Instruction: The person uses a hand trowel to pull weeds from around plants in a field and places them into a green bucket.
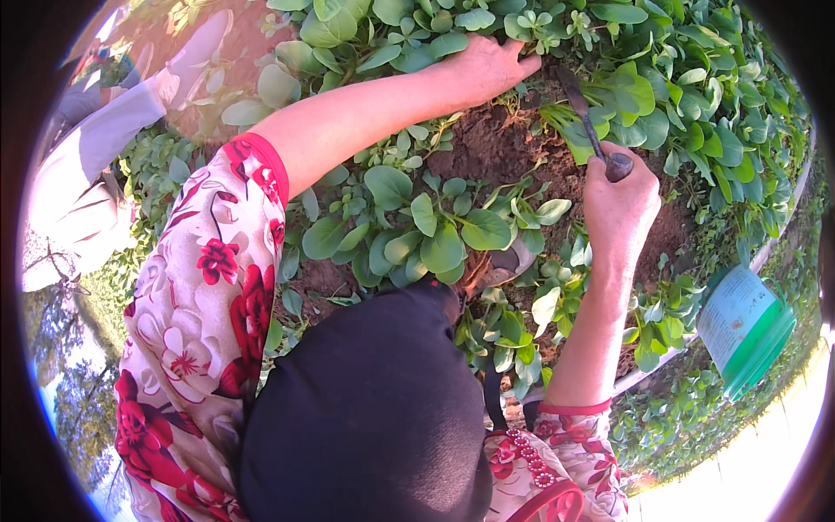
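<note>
Reaching across the top of the view, my left hand (489, 68) has its fingers in among leafy green plants (450, 42). Leaves partly hide the fingertips, so what they grip cannot be told. My right hand (623, 202) holds a small digging tool (592, 134) by its rounded handle. The tool's narrow, dark metal blade points up and left, towards the soil near my left hand. Beside the blade is a bunch of broad-leaved greens (626, 98), its pale stems pointing left. Loose brown soil (486, 147) shows between the two hands.
More leafy greens (424, 228) grow close in front of my knee (372, 391) and shoe (505, 264). A green bucket with a printed label (737, 320) stands at the right, by a pale edging strip (649, 372). Another person in pale clothing (91, 169) works at the left.
</note>
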